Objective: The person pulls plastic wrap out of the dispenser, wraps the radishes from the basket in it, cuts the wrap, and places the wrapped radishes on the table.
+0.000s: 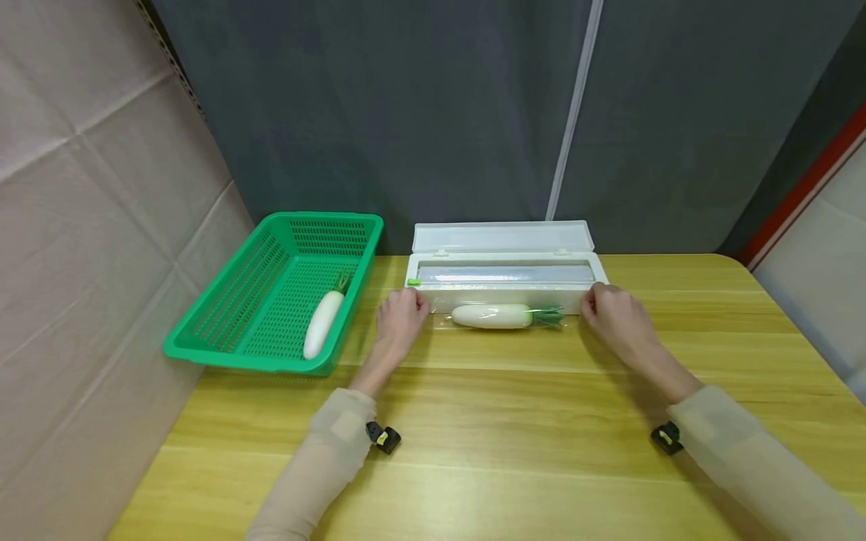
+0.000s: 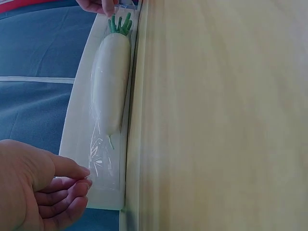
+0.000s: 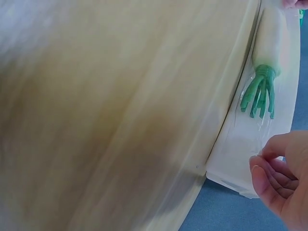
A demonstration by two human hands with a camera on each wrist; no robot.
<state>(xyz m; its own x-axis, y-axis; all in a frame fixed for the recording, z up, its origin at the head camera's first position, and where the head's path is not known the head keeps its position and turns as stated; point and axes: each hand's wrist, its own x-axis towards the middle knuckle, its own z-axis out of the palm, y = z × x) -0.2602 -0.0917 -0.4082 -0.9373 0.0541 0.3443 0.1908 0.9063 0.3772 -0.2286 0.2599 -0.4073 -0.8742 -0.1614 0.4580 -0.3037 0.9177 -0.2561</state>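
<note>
Pinching the film (image 2: 97, 161) at either end, the fingers of my left hand (image 1: 401, 318) and right hand (image 1: 619, 315) flank the wrapped-looking white radish (image 1: 492, 316), which lies on the tabletop (image 1: 507, 436) just in front of the box (image 1: 507, 295). I'd hold both ends level and pull evenly, since thin film could crease or tear.

a wood-grain table (image 1: 501, 443); directly on it, a green basket (image 1: 328, 216); beside that, an open white film box (image 1: 507, 297)

head: bright | glare: tabletop (image 1: 446, 485) | wrist views: dimmer, soft
</note>
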